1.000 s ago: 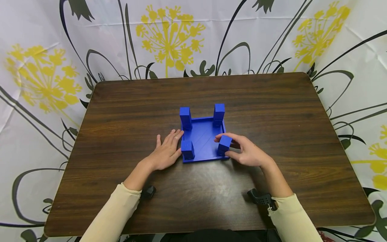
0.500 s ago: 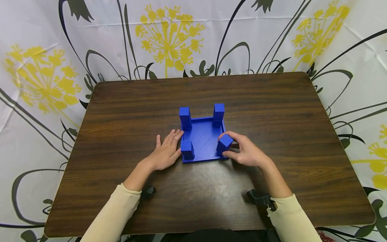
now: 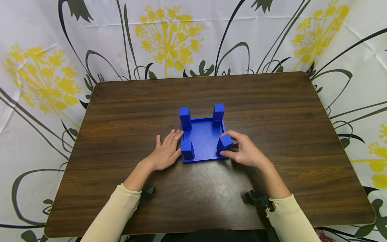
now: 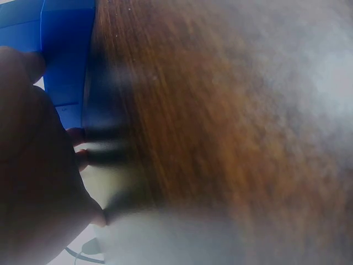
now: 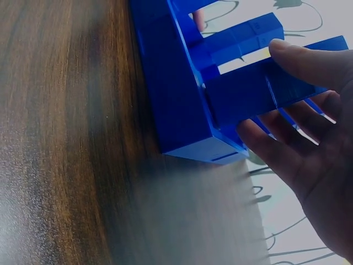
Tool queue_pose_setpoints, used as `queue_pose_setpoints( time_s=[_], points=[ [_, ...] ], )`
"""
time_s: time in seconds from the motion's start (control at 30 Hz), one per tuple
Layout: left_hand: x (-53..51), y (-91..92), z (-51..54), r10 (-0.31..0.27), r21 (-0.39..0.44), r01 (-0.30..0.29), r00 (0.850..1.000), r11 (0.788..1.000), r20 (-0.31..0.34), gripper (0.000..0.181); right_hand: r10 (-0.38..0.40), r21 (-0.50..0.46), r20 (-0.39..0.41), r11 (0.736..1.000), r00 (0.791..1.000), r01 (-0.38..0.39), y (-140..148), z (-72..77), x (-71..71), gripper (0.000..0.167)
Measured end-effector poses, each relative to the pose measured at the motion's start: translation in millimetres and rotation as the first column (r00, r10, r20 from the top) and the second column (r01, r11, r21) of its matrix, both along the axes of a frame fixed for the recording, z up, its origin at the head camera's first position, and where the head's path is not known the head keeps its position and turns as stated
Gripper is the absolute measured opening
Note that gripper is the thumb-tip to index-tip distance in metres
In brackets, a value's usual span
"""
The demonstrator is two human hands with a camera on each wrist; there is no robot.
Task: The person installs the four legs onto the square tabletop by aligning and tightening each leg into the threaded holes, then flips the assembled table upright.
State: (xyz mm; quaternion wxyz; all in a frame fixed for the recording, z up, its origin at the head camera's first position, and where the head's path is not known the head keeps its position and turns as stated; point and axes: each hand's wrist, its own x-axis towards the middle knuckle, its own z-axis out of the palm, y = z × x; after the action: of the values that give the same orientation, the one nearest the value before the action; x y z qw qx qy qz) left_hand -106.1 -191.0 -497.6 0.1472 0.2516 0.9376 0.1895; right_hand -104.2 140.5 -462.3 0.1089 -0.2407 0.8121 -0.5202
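Observation:
A shallow blue tray-like base (image 3: 205, 137) lies on the table with square blue posts upright at its corners. My right hand (image 3: 249, 151) pinches the near right post (image 3: 225, 143) between thumb and fingers; its top sits turned relative to the base's edges. In the right wrist view, that post (image 5: 242, 91) stands within the base's corner, the thumb on one face. My left hand (image 3: 164, 153) rests with straight spread fingers against the base's left side, beside the near left post (image 3: 187, 150). The left wrist view shows the thumb touching blue plastic (image 4: 66, 55).
At the base's far corners stand a far left post (image 3: 185, 118) and a far right post (image 3: 218, 114). The brown wood-grain table (image 3: 136, 104) extends around the base. A flower-patterned cloth (image 3: 105, 40) hangs behind it.
The near right post has turned about its upright axis in my right hand. The right thumb and fingertips have shifted slightly around it. My left hand and the base stay in place.

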Motion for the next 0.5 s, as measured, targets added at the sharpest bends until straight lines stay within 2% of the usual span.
queue_pose_setpoints(
  time_s=[0.27, 0.5],
  points=[
    [0.5, -0.1, 0.6, -0.002, 0.003, 0.002, 1.000, 1.000, 0.007, 0.064, -0.027, 0.050, -0.074, 0.998, 0.997, 0.031, -0.8, -1.4, -0.3, 0.045],
    [0.0, -0.2, 0.1, -0.004, -0.005, 0.004, 1.000, 1.000, 0.008, 0.064, -0.069, 0.062, -0.098, 0.995, 0.993, 0.075, -4.1, -1.8, -0.2, 0.042]
  ],
)
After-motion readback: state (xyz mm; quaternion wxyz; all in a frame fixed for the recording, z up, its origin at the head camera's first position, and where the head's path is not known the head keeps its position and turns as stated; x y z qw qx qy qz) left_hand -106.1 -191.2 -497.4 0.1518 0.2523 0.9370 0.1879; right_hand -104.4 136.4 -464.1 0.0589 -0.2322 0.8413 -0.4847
